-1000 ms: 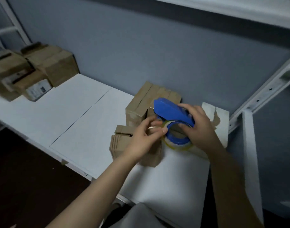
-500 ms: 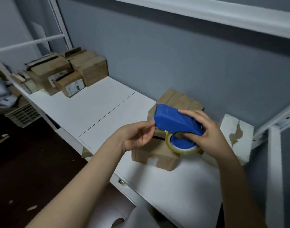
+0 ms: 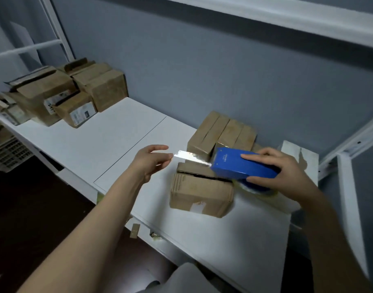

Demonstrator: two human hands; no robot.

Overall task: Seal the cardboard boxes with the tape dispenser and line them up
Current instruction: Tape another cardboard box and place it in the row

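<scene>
Here, in the middle of the frame, the left hand (image 3: 151, 162) has its grip pinched on the free end of a shiny strip of clear tape (image 3: 190, 158), which stretches rightward to the mouth of a blue plastic tape dispenser (image 3: 234, 166). The right hand (image 3: 287, 172), at centre right, has its grip wrapped round the dispenser's body, fingers over the top. Just below the strip, a small brown cardboard box (image 3: 200, 193) sits on the white shelf (image 3: 96, 140) with a dark gap between its top flaps. Behind it, against the grey wall, stands a pair of brown cardboard boxes (image 3: 221, 134) side by side. A heap of larger worn cardboard boxes (image 3: 65, 94) fills the upper left.
</scene>
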